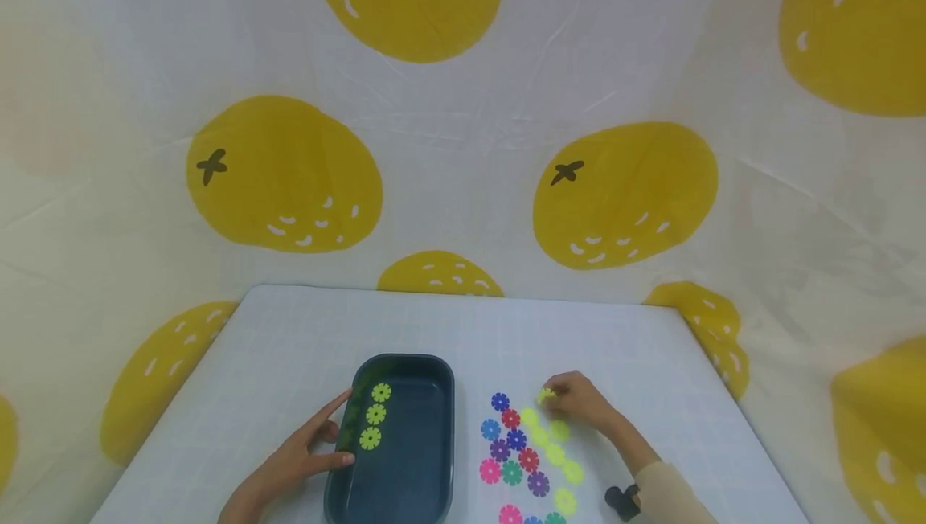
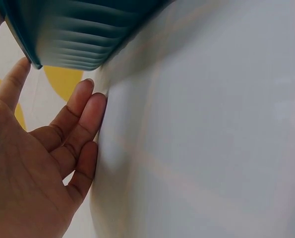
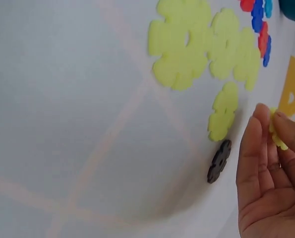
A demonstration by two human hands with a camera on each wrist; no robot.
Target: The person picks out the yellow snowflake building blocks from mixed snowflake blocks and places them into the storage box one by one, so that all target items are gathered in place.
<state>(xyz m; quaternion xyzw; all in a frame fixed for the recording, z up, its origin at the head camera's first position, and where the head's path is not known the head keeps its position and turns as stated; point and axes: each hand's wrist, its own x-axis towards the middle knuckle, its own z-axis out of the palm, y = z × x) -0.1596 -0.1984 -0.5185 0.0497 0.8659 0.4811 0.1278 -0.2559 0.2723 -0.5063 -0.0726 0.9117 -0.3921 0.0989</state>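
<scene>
A dark blue-green tray [image 1: 405, 492] lies left of centre, with three yellow flower-shaped discs [image 1: 375, 414] in a column inside it. My left hand [image 1: 292, 460] touches the tray's left rim with its index fingertip and thumb. Its other fingers [image 2: 90, 116] rest loosely by the tabletop below the rim. Between thumb and fingers, my right hand [image 1: 579, 401] pinches a yellow flower-shaped disc [image 3: 276, 131] edge-on. Below that hand lie more yellow discs [image 3: 224, 111], and a black disc [image 3: 219, 161] is close by on the table.
Several pink, red, blue, purple and green discs [image 1: 512, 472] spread over the table right of the tray. Black discs [image 1: 622, 500] lie beside my right sleeve [image 1: 669, 496]. A hanging cloth [image 1: 463, 186] with yellow fruit shapes stands behind the white table [image 1: 304, 339].
</scene>
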